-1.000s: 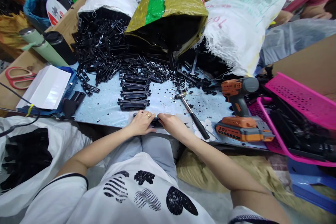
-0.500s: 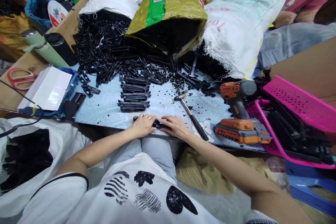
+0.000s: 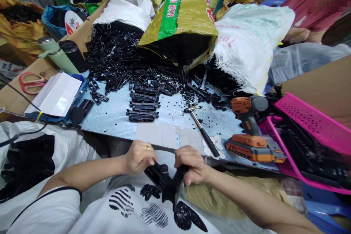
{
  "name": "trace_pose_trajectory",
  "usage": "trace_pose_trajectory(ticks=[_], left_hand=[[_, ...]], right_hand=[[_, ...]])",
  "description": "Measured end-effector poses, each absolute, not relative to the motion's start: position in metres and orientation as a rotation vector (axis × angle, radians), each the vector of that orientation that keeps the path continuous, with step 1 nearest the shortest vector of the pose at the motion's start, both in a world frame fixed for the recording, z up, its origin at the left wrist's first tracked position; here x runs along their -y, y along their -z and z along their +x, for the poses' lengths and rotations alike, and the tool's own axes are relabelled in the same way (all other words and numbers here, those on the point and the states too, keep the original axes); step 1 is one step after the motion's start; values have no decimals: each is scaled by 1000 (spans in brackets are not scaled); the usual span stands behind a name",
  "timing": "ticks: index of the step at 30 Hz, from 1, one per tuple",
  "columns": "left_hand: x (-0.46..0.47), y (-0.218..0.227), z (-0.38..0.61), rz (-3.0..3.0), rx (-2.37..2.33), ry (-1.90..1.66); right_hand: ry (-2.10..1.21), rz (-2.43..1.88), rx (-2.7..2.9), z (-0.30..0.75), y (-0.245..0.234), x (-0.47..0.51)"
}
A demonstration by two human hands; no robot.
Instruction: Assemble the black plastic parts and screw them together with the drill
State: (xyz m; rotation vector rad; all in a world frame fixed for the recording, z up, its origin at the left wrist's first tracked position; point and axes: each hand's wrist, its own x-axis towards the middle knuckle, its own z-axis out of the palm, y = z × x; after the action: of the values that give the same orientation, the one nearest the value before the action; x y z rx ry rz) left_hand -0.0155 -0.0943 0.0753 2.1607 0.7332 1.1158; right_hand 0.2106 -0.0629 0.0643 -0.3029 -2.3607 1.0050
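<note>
Both hands are drawn in close to my shirt, below the table's front edge. My left hand (image 3: 139, 156) is closed around one end of a black plastic part (image 3: 168, 188). My right hand (image 3: 190, 162) grips its other arm, thumb pressed against it. The part is bent into a V, its point towards my body; whether it is one hinged piece or two joined pieces I cannot tell. Beyond the hands, pale flat pads (image 3: 156, 134) lie along the table edge. Behind them is a neat row of similar black plastic parts (image 3: 142, 116). A hammer (image 3: 204, 133) lies to the right.
An orange cordless drill (image 3: 244, 144) stands right, beside a pink basket (image 3: 315, 124). Loose black parts (image 3: 115, 58) heap up before a yellow sack (image 3: 189, 11) and white sacks (image 3: 246, 44). Scissors (image 3: 31, 83), a green flask (image 3: 59, 55) and white paper (image 3: 53, 95) are left. Another person (image 3: 315, 18) is far right.
My hands have come off the table edge towards my body, lifting the black part from the pads. It was lying straight under my fingers; now it is bent into a V.
</note>
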Motion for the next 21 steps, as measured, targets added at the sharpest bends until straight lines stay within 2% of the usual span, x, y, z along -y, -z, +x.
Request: trace_pose_trajectory(ticks=[3, 7, 10, 12, 14, 16, 18, 19, 20, 21], left_hand=[[113, -78, -5, 2033, -685, -1228], [122, -58, 9, 2083, -883, -1478], [110, -32, 2, 2323, -1037, -1513], [92, -13, -15, 2506, -1275, -1325], [70, 4, -35, 2568, -1543, -927], [50, 16, -48, 2537, -1713, -648], [29, 20, -48, 2472, -1797, -529], [18, 20, -43, 2430, -1817, -509], [5, 18, -37, 2380, -1830, -495], [-10, 17, -29, 2321, -1842, -483]], right_hand=[[-1093, -392, 2204, 173, -37, 85], [-759, -1015, 1893, 108, 2, 85], [-555, -1145, 1761, 103, 2, 59], [-367, -1195, 1840, 137, -10, 35], [-118, -1387, 1857, 199, -26, 14], [140, -1658, 1770, 272, -41, -4], [354, -1988, 1627, 341, -54, -20], [380, -2142, 1534, 368, -59, -28], [222, -2285, 1525, 390, -63, -38], [-75, -2372, 1550, 405, -66, -48]])
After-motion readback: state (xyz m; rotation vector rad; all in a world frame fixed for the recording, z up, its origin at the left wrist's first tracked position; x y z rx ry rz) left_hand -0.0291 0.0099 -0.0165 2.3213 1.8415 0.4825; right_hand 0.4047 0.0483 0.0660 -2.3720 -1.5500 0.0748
